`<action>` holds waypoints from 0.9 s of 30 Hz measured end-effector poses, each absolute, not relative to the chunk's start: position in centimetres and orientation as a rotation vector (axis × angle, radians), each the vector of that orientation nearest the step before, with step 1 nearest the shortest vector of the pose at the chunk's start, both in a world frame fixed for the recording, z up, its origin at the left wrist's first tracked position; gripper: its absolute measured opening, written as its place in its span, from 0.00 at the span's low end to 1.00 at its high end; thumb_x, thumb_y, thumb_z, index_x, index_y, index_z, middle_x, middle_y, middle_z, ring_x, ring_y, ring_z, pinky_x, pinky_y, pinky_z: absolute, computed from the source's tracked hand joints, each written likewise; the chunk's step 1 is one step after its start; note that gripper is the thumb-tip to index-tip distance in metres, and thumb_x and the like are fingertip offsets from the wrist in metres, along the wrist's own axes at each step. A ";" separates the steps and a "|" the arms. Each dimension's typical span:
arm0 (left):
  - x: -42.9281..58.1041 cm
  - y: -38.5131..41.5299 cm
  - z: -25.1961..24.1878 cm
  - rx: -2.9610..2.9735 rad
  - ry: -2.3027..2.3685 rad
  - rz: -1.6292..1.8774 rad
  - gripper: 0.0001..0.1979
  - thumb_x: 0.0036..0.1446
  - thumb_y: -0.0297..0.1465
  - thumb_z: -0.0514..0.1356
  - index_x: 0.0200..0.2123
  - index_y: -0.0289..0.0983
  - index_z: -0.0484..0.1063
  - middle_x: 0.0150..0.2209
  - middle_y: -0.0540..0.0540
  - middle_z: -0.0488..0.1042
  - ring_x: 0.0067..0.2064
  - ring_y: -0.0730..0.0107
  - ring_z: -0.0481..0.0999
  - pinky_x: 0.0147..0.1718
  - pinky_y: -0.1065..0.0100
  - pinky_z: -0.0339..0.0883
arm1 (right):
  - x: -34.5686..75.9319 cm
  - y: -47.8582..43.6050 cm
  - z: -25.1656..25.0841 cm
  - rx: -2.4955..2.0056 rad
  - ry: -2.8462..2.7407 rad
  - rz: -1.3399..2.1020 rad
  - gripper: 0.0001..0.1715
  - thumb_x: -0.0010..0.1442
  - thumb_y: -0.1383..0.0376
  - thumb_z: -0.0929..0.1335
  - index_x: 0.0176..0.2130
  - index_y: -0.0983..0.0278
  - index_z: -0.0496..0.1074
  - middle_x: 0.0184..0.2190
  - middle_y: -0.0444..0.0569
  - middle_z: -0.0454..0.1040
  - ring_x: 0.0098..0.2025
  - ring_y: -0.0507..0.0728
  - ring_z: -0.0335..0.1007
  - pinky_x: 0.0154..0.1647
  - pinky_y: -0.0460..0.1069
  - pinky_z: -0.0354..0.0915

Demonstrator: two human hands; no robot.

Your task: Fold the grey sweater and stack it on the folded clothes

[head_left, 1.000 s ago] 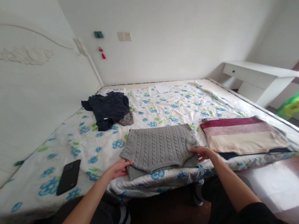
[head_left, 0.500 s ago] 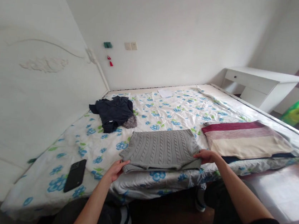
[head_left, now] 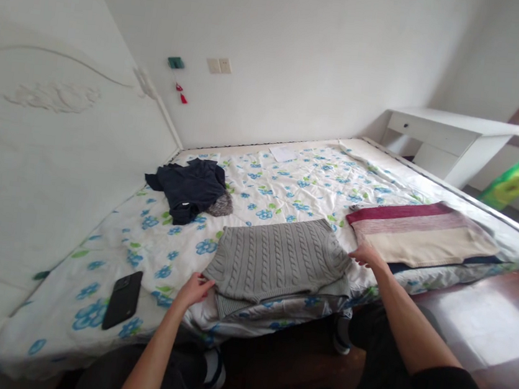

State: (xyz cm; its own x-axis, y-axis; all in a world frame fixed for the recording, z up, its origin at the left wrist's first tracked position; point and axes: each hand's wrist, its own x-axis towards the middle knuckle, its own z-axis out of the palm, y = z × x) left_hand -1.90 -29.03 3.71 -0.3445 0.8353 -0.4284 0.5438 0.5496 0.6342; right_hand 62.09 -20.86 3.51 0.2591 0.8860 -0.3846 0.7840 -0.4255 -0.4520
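A folded grey cable-knit sweater (head_left: 275,257) lies at the near edge of the bed (head_left: 289,179). My left hand (head_left: 193,288) pinches its lower left corner, fingers closed on the knit. My right hand (head_left: 365,254) rests at the sweater's right edge, fingers curled against the fabric, close to a folded maroon and cream striped sweater (head_left: 417,235) that lies to the right on a dark garment.
A black phone (head_left: 122,299) lies on the floral sheet at the left. A crumpled dark navy garment (head_left: 189,188) with a grey knit piece sits further back. A white paper (head_left: 282,153) is near the far wall. A white desk (head_left: 448,138) stands right.
Both hands stay at the grey sweater's edges. My right hand has shifted slightly up along the right side, and the sweater's front edge now hangs a little over the bed edge.
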 end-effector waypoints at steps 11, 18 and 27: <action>1.9 -27.5 1.8 2.227 1.983 0.692 0.27 0.72 0.40 0.57 0.69 0.38 0.76 0.72 0.34 0.76 0.76 0.45 0.71 0.78 0.45 0.64 | 53.9 -20.9 2.2 -1.757 -2.104 0.529 0.17 0.72 0.63 0.74 0.58 0.62 0.85 0.57 0.56 0.86 0.62 0.64 0.83 0.69 0.54 0.71; 8.9 -29.0 -0.8 2.271 1.741 0.166 0.32 0.78 0.51 0.55 0.80 0.55 0.68 0.85 0.47 0.57 0.87 0.35 0.45 0.82 0.28 0.39 | 46.2 -23.3 -0.7 -1.705 -2.310 0.459 0.41 0.80 0.51 0.67 0.83 0.60 0.63 0.87 0.59 0.49 0.88 0.74 0.40 0.85 0.69 0.48; 10.8 -26.2 -1.2 2.137 1.930 0.175 0.36 0.78 0.51 0.54 0.84 0.53 0.61 0.87 0.43 0.51 0.87 0.24 0.42 0.78 0.17 0.35 | 45.3 -23.5 -2.4 -1.878 -2.408 0.572 0.46 0.82 0.44 0.61 0.87 0.56 0.54 0.89 0.56 0.39 0.89 0.78 0.31 0.85 0.76 0.39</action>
State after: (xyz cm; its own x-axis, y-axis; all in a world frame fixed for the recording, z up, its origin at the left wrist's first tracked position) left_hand 10.81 -26.21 -1.24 0.1120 0.9904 -0.0811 0.9596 -0.0866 0.2677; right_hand 45.35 -23.54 -2.39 -0.2686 0.9432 -0.1956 0.9305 0.2015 -0.3060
